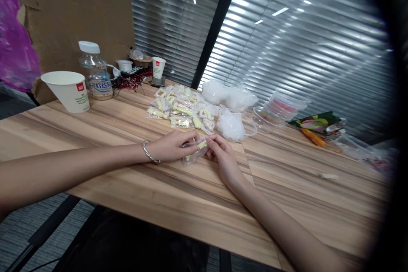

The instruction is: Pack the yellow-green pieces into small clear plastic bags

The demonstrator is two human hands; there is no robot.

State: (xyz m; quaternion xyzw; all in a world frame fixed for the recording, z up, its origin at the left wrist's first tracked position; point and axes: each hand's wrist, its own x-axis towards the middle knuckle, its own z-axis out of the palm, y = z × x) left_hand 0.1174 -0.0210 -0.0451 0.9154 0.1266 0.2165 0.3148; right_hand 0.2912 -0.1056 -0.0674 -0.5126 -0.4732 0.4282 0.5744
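Note:
A small clear plastic bag (190,158) with yellow-green pieces inside is held between my two hands, just above the wooden table (153,191). My left hand (174,145), with a silver bracelet at the wrist, pinches the bag from the left. Fingers of my right hand (223,153) are closed on its upper right corner. Right beyond my hands lies a spread of similar filled bags (181,108), some with yellow-green pieces and some with paler ones. Clear bags with whitish contents (231,125) sit to the right of that spread.
At the left stand a paper cup (68,91) and a plastic bottle (98,76). Behind them are red and black wires (130,80) and a smaller cup (158,68). Stacked clear containers (283,106), an orange object (313,137) and a white scrap (329,176) lie at right.

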